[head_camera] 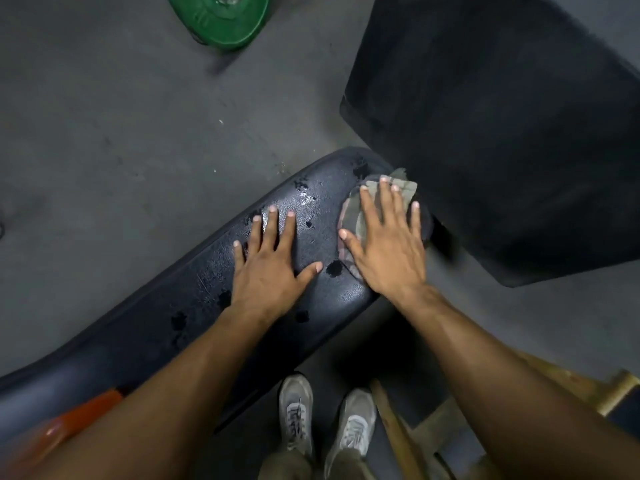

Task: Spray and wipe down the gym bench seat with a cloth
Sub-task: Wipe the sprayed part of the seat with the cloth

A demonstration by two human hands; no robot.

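Note:
The black padded bench seat [194, 306] runs from lower left to centre, its surface wet with drops and dark torn spots. My left hand [270, 268] lies flat on the seat, fingers spread, holding nothing. My right hand [388, 247] presses flat, fingers spread, on a grey-green cloth [353, 213] at the seat's far right end. The cloth shows beyond my fingertips and beside my thumb. An orange object [72, 420], perhaps the spray bottle, lies blurred at the lower left by my left forearm.
The large black backrest pad [502, 133] rises at the upper right, close to the cloth. A green weight plate [221, 19] lies on the grey floor at the top. My grey shoes [325, 420] stand below the seat, beside a yellowish metal frame [588, 386].

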